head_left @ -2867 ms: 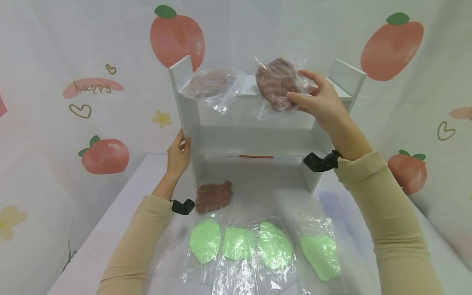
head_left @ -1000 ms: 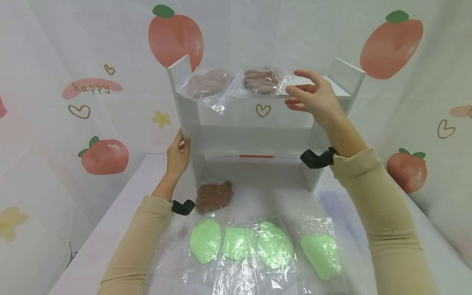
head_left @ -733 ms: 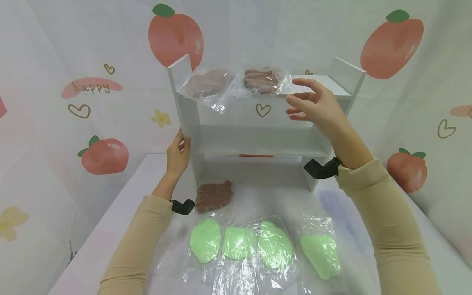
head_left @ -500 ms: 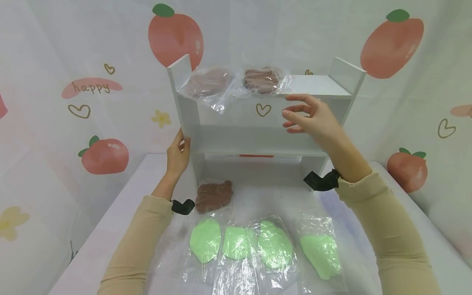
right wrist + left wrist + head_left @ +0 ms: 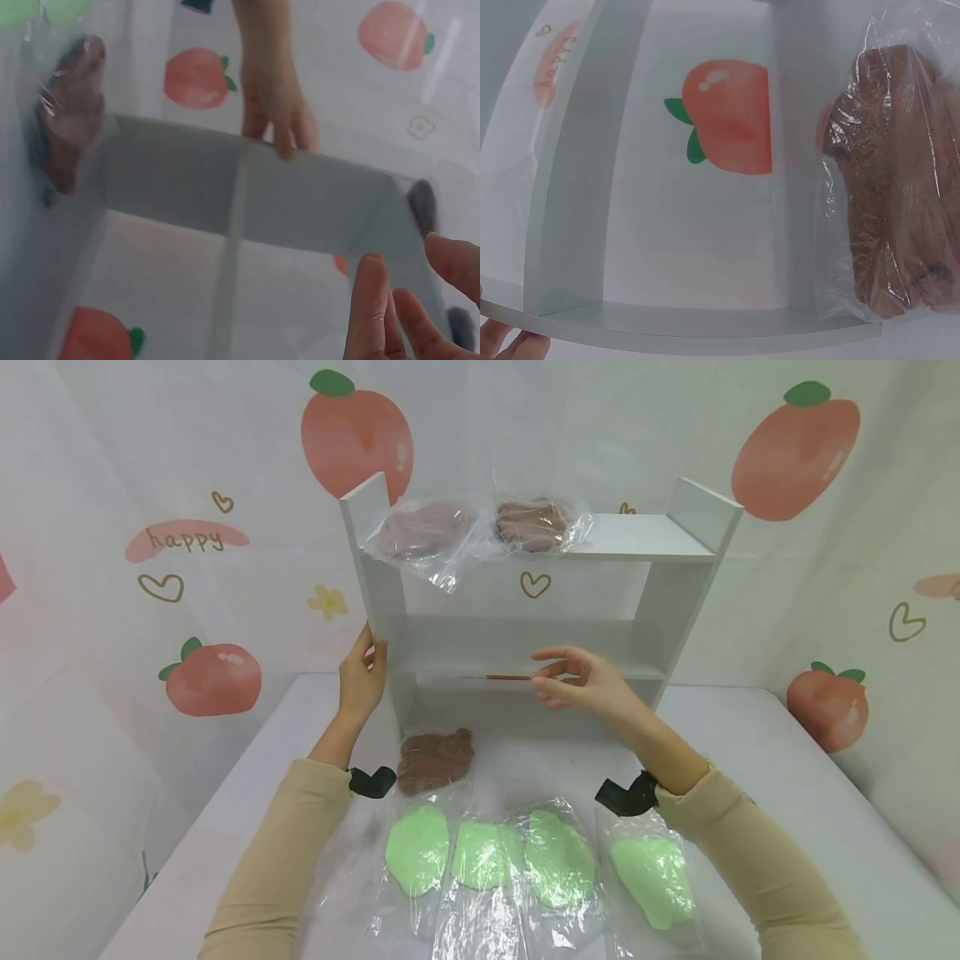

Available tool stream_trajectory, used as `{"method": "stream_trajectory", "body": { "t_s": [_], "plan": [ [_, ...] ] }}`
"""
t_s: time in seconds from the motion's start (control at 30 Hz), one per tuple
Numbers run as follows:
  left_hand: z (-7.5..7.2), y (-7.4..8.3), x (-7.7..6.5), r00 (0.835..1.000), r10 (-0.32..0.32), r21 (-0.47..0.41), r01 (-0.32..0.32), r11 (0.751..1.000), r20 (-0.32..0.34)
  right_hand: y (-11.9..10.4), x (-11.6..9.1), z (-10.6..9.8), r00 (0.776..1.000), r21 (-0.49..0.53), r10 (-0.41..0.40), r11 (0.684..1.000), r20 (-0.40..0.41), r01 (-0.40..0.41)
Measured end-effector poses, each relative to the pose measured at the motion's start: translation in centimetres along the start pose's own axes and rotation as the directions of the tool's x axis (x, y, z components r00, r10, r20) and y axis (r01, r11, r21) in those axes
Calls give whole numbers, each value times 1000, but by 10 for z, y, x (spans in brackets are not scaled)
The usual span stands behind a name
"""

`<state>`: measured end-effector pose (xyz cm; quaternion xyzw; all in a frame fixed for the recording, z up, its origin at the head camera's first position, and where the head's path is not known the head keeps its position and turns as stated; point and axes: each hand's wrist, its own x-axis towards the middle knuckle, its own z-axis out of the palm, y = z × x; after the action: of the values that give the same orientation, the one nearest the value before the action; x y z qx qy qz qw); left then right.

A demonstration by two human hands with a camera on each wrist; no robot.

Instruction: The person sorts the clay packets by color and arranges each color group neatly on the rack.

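My left hand (image 5: 363, 681) grips the left side panel of a small white shelf unit (image 5: 525, 647), thumb and fingers at its edge. My right hand (image 5: 581, 681), holding nothing, hovers in front of the middle board with its fingers loosely bent. On the top board lie two clear zip bags, each with a flat brown lump: the left bag (image 5: 423, 531) overhangs the front edge, and the right bag (image 5: 532, 524) sits beside it. A third bagged brown lump (image 5: 435, 760) lies below at the left, inside the unit's base; it shows large in the left wrist view.
Several clear bags with flat green pieces lie in a row in front, including a left one (image 5: 417, 850) and a right one (image 5: 652, 881). A thin red strip (image 5: 507, 677) shows beneath the middle board. A fruit-print cloth (image 5: 262, 443) hangs behind.
My right hand set the right-hand brown bag on the top board and let go. It has since moved down and left to the middle board. My left hand has stayed put.
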<state>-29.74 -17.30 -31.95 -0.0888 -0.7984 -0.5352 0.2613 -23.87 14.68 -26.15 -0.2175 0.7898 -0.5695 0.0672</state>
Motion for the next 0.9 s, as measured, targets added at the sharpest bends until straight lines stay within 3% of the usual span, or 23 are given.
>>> {"method": "stream_trajectory", "body": {
  "t_s": [0.57,0.9],
  "plan": [
    [1,-1,0,1000,7,-1,-7,1000,-13,69,-7,52,979,87,173,979,111,-183],
    [1,-3,0,1000,11,-7,-11,1000,-8,104,4,80,963,148,260,952,74,-268]
  ]
}}
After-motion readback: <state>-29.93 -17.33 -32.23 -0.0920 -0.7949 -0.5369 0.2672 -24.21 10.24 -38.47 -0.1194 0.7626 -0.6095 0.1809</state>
